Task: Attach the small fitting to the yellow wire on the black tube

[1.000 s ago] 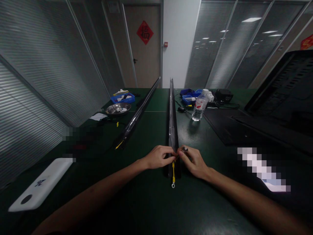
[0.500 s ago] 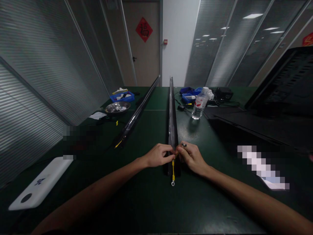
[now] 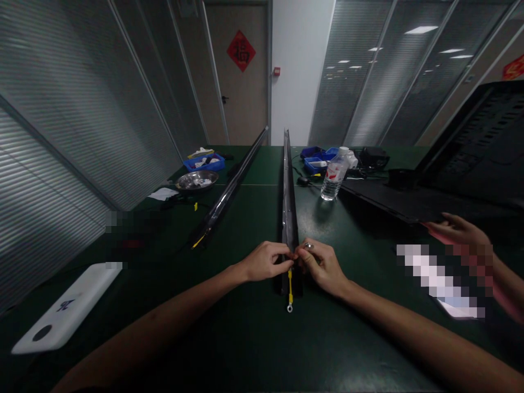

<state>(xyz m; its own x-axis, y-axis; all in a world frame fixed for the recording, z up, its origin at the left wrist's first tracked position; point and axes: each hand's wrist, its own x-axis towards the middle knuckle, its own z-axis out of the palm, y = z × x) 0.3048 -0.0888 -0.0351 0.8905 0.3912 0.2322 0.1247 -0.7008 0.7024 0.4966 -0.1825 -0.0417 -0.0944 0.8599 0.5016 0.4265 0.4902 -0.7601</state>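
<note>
Black strip (image 3: pixel 289 207) lies lengthwise on the table (image 3: pixel 254 349), likely so its near end is reachable, where left hand (image 3: pixel 265 262) and right hand (image 3: pixel 324 267) meet, fingers pinched on the yellow lead (image 3: pixel 290 285), apparently steadying it.

Wooden door (image 3: pixel 256 103) beside white wall (image 3: pixel 301 71)

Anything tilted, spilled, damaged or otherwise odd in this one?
Yes: at right, a flat black panel sits tilted, its near edge apparently raised off the green table, with another person's hand at its corner. No spill shows around the plastic bottle; the long black strip shows no obvious damage.
</note>
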